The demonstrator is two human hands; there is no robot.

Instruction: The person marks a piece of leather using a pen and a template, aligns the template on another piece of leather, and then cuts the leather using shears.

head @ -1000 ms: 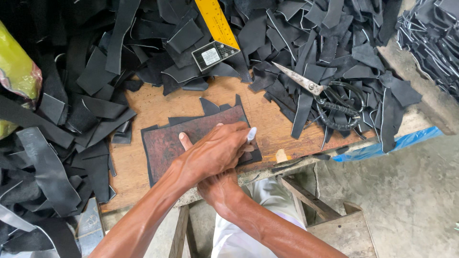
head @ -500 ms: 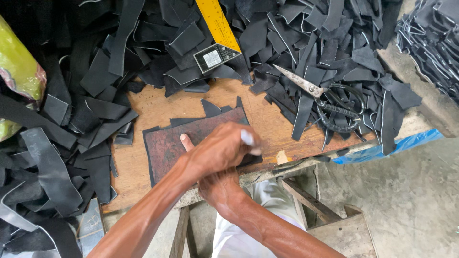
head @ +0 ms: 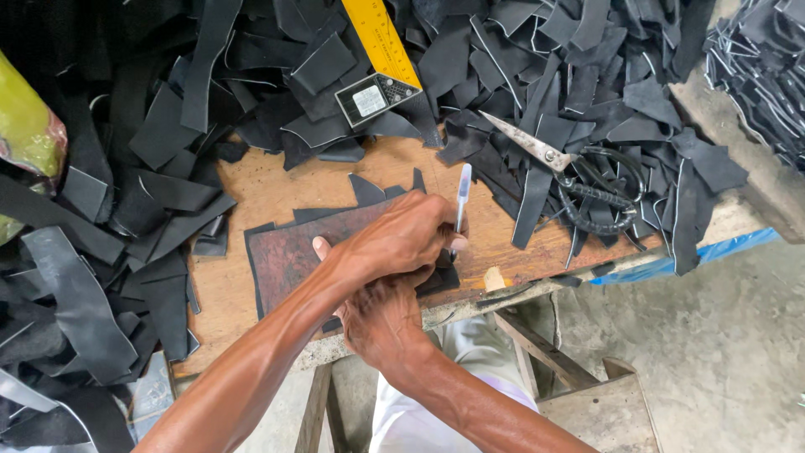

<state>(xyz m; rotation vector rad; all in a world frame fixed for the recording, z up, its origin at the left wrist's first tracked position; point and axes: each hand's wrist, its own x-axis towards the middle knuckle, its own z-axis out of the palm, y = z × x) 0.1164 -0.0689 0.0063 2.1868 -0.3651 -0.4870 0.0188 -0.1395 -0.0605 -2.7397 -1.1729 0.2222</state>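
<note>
A brown pattern piece (head: pixel 289 252) lies on a black sheet on the wooden table (head: pixel 277 184). My left hand (head: pixel 394 239) reaches across from the lower left and presses down on the pattern, thumb spread to the left. My right hand (head: pixel 386 323) sits just beneath it at the table's front edge, its fingers mostly hidden under the left hand. A white and blue pen (head: pixel 460 197) sticks up at the pattern's right edge, and the right hand seems to grip it.
Heaps of black offcut strips (head: pixel 151 143) ring the bare patch of table. Large scissors (head: pixel 570 168) lie to the right, with a yellow ruler (head: pixel 381 38) and a small dark tool (head: pixel 376 96) at the back. More black pieces (head: pixel 755 67) are stacked at the far right.
The pen has swung from lying low beside the hand to standing nearly upright at the pattern's right edge. Both hands have shifted slightly right.
</note>
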